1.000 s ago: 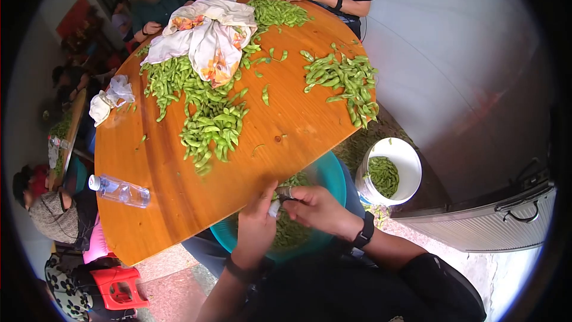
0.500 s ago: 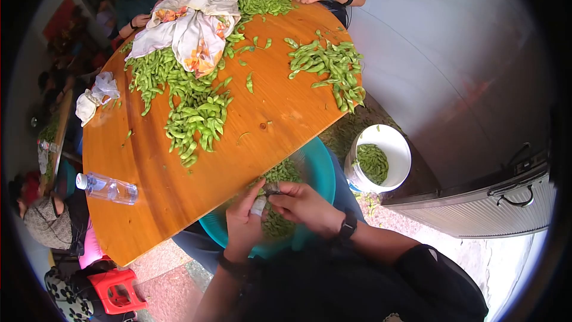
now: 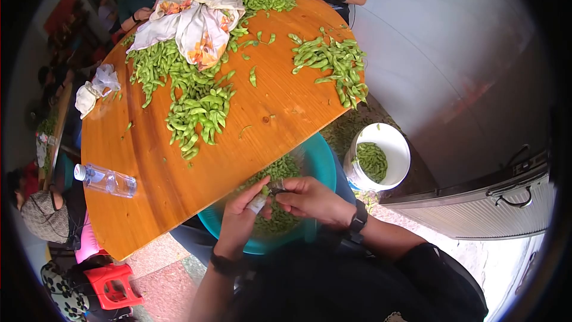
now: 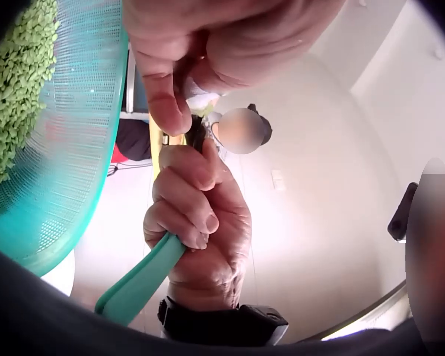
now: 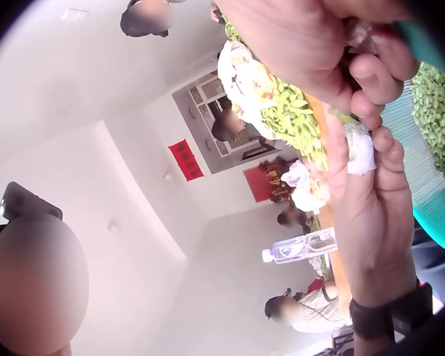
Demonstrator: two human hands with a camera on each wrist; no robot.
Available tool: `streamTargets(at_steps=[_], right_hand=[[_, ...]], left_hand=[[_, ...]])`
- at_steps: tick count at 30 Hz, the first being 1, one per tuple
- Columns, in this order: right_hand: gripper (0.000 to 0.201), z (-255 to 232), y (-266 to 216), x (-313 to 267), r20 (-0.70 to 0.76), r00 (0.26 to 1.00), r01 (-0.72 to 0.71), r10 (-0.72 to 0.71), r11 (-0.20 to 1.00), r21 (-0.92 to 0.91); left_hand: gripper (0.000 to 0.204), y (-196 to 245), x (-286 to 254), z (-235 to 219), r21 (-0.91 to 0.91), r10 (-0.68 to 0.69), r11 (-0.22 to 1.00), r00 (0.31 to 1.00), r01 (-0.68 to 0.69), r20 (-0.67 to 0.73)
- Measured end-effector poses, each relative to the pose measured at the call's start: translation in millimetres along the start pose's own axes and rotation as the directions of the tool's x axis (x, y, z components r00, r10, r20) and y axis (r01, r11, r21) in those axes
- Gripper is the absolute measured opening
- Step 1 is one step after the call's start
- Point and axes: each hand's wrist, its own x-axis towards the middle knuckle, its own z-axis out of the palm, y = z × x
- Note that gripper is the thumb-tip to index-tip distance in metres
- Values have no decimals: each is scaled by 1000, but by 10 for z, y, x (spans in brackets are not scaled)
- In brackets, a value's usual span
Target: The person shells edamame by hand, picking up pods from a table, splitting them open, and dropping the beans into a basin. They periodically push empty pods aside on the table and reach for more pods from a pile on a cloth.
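Note:
Both hands meet over a teal mesh basket [image 3: 329,161] holding shelled green beans [image 4: 15,89]. The left hand [image 3: 238,219], a white wrapping [image 5: 360,150] round one of its digits, pinches a green pod [image 5: 343,116] that is mostly hidden by fingers. Curled fingers of the right hand [image 3: 322,204] grip a tool with a teal handle [image 4: 144,280]; its dark end [image 4: 196,132] shows between the two hands. Exactly where the tool meets the pod cannot be made out.
The wooden table [image 3: 238,161] bears heaps of green pods [image 3: 199,110], a flowered cloth [image 3: 205,30], a plastic bag [image 3: 106,79] and a bottle [image 3: 110,181]. At right stands a white bucket [image 3: 400,164] with pods. Other people sit around; a red stool [image 3: 113,285] is lower left.
The head view has shifted slightly. The wearer's hands stay close together, with small finger movements. The person in the striped shirt had hands together, then apart, and now together again.

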Motion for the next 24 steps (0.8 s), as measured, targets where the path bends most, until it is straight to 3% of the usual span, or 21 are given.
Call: streamTargets(at_steps=[5, 6, 10, 11, 12, 13, 14, 15, 16, 18, 20, 21, 22, 24], right_hand=[[15, 25, 82, 7, -62, 997, 41, -45, 997, -61], [16, 16, 70, 4, -58, 998, -12, 10, 1000, -26], [17, -63, 85, 16, -27, 989, -142, 145, 985, 95], [17, -54, 96, 18, -34, 989, -138, 142, 986, 98], [15, -22, 121, 19, -68, 997, 38, -45, 994, -104], [14, 7, 150, 17, -59, 971, 202, -230, 931, -305], [14, 15, 186, 24, -57, 972, 202, -229, 930, -306], [12, 12, 233, 39, -45, 946, 272, -321, 863, -426], [11, 13, 264, 50, -21, 912, 335, -409, 775, -536], [11, 20, 289, 50, -7, 913, 350, -408, 792, -500], [11, 47, 214, 18, 3, 915, 360, -404, 811, -462], [14, 54, 132, -23, -45, 982, 169, -184, 959, -228], [17, 54, 62, -43, -34, 998, -48, 49, 999, 21], [16, 17, 99, -3, -21, 997, -76, 78, 994, 81]], left_hand=[[38, -77, 8, -12, -121, -68, 991, 998, 66, -13], [38, -113, 21, -31, -192, -104, 976, 995, 103, 5], [39, -171, 45, -48, -202, -122, 971, 991, 130, 51], [40, -155, 43, -40, 73, 3, 997, 999, -6, 43], [42, -151, 32, -33, 339, 125, 930, 990, -140, 66], [42, -163, 22, -18, 338, 122, 931, 990, -138, 66], [44, -176, 17, 10, 561, 257, 790, 964, -248, 65], [47, -185, 12, 38, 747, 382, 583, 919, -320, 96], [47, -184, 7, 65, 747, 383, 582, 919, -320, 95], [53, -177, -5, 102, 829, 495, 427, 860, -362, 122], [53, -184, -11, 73, 800, 476, 478, 872, -363, 111], [53, -196, -24, 56, 768, 456, 530, 884, -360, 99], [53, -196, -23, 43, 766, 455, 533, 885, -359, 98], [56, -163, -11, 21, 664, 384, 666, 919, -339, 84]])
